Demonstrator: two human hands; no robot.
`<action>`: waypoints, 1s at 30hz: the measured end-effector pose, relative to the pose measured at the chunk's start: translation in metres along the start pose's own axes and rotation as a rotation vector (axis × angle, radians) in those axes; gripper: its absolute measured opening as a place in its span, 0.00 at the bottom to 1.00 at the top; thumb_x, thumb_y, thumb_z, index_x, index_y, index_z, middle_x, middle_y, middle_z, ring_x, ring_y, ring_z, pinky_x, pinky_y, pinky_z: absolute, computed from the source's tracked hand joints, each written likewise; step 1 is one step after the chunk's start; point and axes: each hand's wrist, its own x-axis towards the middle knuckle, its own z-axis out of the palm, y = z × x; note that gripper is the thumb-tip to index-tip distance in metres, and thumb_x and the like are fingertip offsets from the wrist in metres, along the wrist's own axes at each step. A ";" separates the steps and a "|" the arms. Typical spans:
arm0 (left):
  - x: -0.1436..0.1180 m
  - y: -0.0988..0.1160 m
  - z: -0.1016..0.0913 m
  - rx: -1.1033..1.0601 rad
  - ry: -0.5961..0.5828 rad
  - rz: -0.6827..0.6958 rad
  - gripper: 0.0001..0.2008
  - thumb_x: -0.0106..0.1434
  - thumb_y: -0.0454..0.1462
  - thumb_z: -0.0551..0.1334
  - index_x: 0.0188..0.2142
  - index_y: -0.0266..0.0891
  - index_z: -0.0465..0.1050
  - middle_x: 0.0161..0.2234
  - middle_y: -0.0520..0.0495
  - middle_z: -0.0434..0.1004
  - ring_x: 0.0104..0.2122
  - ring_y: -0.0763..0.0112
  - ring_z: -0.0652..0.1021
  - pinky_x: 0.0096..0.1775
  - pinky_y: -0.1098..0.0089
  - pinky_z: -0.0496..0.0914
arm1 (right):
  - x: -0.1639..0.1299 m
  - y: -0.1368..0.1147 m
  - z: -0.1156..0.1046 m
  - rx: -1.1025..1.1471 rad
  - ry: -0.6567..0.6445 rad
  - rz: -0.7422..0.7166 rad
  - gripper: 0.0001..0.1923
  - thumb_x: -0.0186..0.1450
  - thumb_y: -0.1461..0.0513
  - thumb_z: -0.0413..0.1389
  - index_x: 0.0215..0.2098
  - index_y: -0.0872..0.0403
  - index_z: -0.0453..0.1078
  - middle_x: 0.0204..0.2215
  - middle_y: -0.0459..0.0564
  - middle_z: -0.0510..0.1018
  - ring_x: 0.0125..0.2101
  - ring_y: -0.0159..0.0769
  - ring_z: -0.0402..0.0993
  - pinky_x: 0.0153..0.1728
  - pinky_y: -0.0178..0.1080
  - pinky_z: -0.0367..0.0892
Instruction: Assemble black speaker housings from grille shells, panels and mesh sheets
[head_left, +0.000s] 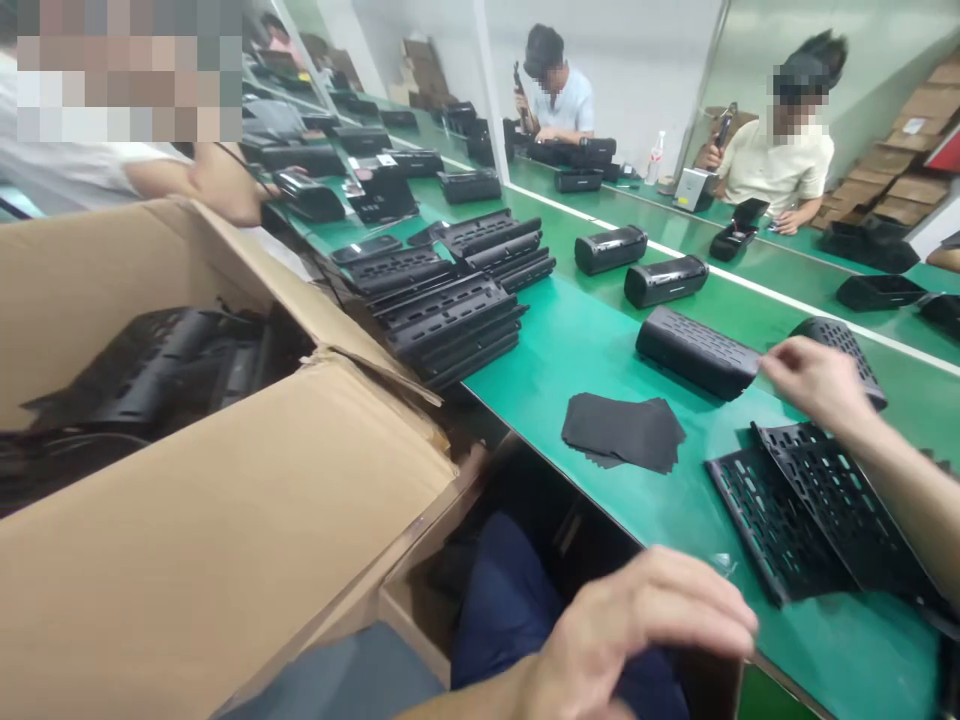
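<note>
The green table is running diagonally across the view, its near edge crossing from the box toward the lower right, with a white stripe dividing it from the far side where 2 people are sitting with tools. A bare green patch is lying open between the stacks and the right hand.

The open cardboard box is filling the left side, its flaps spreading toward the table edge and crowding the space beside the knees; black plastic parts are lying inside it.

A stack of black slotted panels is sitting just right of the box flap, near the table's edge. Beyond it, 2 finished black speakers are standing apart on open green.

The perforated grilles are overlapping at the lower right, reaching close to the near edge.

The black speaker housing is lying on the table, left of a curved grille, and the right hand is touching its right end with fingertips pinching; how firmly it is gripping I cannot tell.

The pile of black fabric sheets is lying between the housing and the near edge.

The left hand is hovering below the table edge above the lap, fingers loosely curled and holding nothing.
</note>
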 end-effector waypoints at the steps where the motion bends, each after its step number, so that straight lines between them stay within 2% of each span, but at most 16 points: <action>1: 0.004 -0.008 0.000 0.047 0.057 0.053 0.22 0.75 0.51 0.53 0.59 0.44 0.74 0.49 0.37 0.83 0.51 0.51 0.81 0.53 0.53 0.77 | -0.014 -0.020 0.012 0.037 -0.069 -0.098 0.08 0.70 0.56 0.61 0.37 0.51 0.78 0.35 0.51 0.83 0.33 0.38 0.77 0.36 0.38 0.65; 3: 0.009 -0.028 -0.004 0.265 0.161 0.099 0.15 0.74 0.41 0.57 0.54 0.39 0.76 0.46 0.37 0.83 0.49 0.55 0.80 0.54 0.54 0.76 | -0.041 -0.057 0.042 0.073 -0.227 -0.288 0.08 0.70 0.56 0.60 0.34 0.49 0.77 0.33 0.47 0.83 0.33 0.37 0.77 0.34 0.36 0.64; 5: 0.011 -0.050 -0.019 0.566 0.212 0.078 0.10 0.72 0.35 0.59 0.49 0.39 0.77 0.45 0.39 0.83 0.48 0.56 0.79 0.54 0.53 0.75 | -0.058 -0.082 0.070 0.069 -0.279 -0.334 0.07 0.68 0.57 0.63 0.34 0.50 0.76 0.34 0.48 0.83 0.34 0.39 0.78 0.32 0.35 0.62; 7: 0.011 -0.074 -0.043 0.813 0.277 0.016 0.10 0.72 0.35 0.57 0.47 0.39 0.78 0.46 0.39 0.83 0.50 0.56 0.78 0.55 0.52 0.74 | -0.064 -0.095 0.090 0.055 -0.292 -0.320 0.06 0.68 0.58 0.63 0.35 0.51 0.75 0.36 0.52 0.83 0.35 0.41 0.78 0.31 0.36 0.60; 10: 0.012 -0.107 -0.082 1.082 0.306 -0.098 0.12 0.72 0.36 0.58 0.51 0.38 0.77 0.52 0.36 0.81 0.56 0.52 0.76 0.59 0.48 0.71 | -0.062 -0.096 0.100 0.058 -0.288 -0.300 0.07 0.72 0.61 0.58 0.36 0.52 0.76 0.39 0.54 0.82 0.38 0.42 0.79 0.32 0.36 0.59; 13: 0.014 -0.128 -0.104 1.179 0.258 -0.192 0.13 0.70 0.36 0.59 0.51 0.38 0.77 0.53 0.36 0.80 0.56 0.51 0.76 0.62 0.44 0.69 | -0.059 -0.091 0.093 0.087 -0.277 -0.309 0.08 0.72 0.61 0.57 0.36 0.51 0.76 0.38 0.52 0.82 0.39 0.41 0.78 0.33 0.36 0.60; 17: 0.013 -0.134 -0.104 1.171 0.223 -0.208 0.14 0.71 0.38 0.60 0.52 0.39 0.77 0.55 0.37 0.80 0.58 0.51 0.75 0.66 0.43 0.62 | -0.064 -0.085 0.075 0.166 -0.244 -0.311 0.09 0.70 0.59 0.57 0.32 0.51 0.74 0.37 0.51 0.79 0.36 0.39 0.75 0.35 0.37 0.62; 20: 0.013 -0.131 -0.103 1.143 0.229 -0.236 0.14 0.71 0.38 0.59 0.52 0.40 0.77 0.56 0.38 0.80 0.59 0.51 0.74 0.67 0.44 0.60 | -0.072 -0.080 0.061 0.262 -0.223 -0.281 0.09 0.67 0.60 0.56 0.28 0.51 0.68 0.36 0.50 0.78 0.36 0.39 0.74 0.38 0.37 0.65; 24: 0.017 -0.126 -0.102 1.105 0.262 -0.243 0.12 0.70 0.38 0.60 0.49 0.40 0.79 0.54 0.37 0.81 0.57 0.48 0.75 0.64 0.44 0.64 | -0.088 -0.067 0.049 0.407 -0.272 -0.169 0.09 0.67 0.61 0.51 0.28 0.49 0.59 0.24 0.44 0.77 0.25 0.35 0.72 0.29 0.36 0.64; 26: 0.022 -0.121 -0.096 1.072 0.314 -0.205 0.13 0.70 0.39 0.59 0.49 0.39 0.79 0.54 0.35 0.80 0.57 0.47 0.74 0.62 0.45 0.66 | -0.101 -0.062 0.042 0.479 -0.311 -0.129 0.08 0.67 0.60 0.50 0.29 0.48 0.58 0.21 0.42 0.75 0.21 0.34 0.71 0.26 0.35 0.63; 28: 0.028 -0.115 -0.084 0.966 0.347 -0.164 0.15 0.71 0.40 0.57 0.51 0.39 0.78 0.54 0.35 0.80 0.58 0.49 0.74 0.62 0.47 0.66 | -0.119 -0.059 0.033 0.535 -0.323 -0.119 0.07 0.66 0.59 0.51 0.30 0.48 0.59 0.22 0.42 0.76 0.23 0.34 0.71 0.26 0.34 0.63; 30: 0.034 -0.109 -0.069 0.765 0.306 -0.179 0.18 0.71 0.42 0.58 0.56 0.38 0.74 0.57 0.35 0.78 0.58 0.51 0.74 0.62 0.49 0.67 | -0.140 -0.060 0.023 0.582 -0.312 -0.155 0.05 0.64 0.60 0.53 0.31 0.49 0.62 0.25 0.42 0.75 0.26 0.34 0.71 0.28 0.34 0.63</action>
